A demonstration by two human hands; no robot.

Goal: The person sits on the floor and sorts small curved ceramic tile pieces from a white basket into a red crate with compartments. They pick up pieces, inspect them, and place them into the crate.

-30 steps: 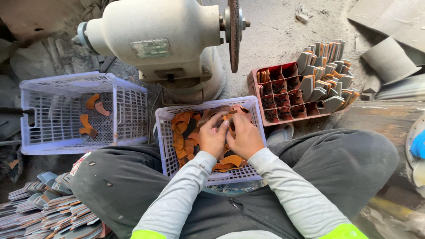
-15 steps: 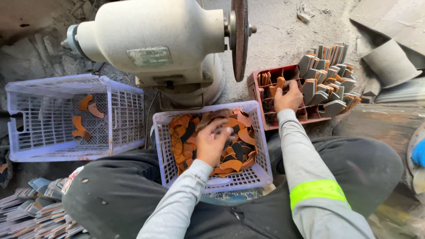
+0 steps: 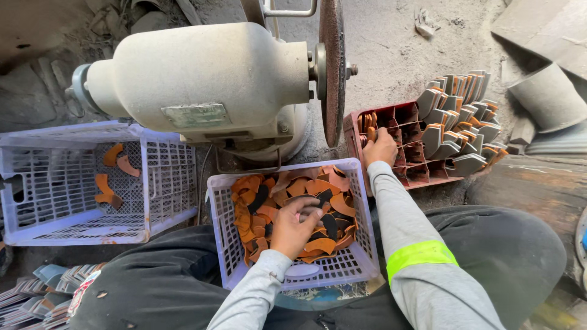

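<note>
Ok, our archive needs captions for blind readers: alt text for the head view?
Seated person's left hand digs into a white basket of orange and black curved pieces; the right hand reaches a red divided tray, beneath a bench grinder.

right hand (image 3: 380, 148) fingertips: hidden in red tray (image 3: 411, 177) | left basket (image 3: 73, 183): cut off

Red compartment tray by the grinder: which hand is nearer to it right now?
Right. The right hand rests at the red compartment tray, its fingers at the near-left cells. The left hand is apart from it, down in the white basket among the orange pieces.
</note>
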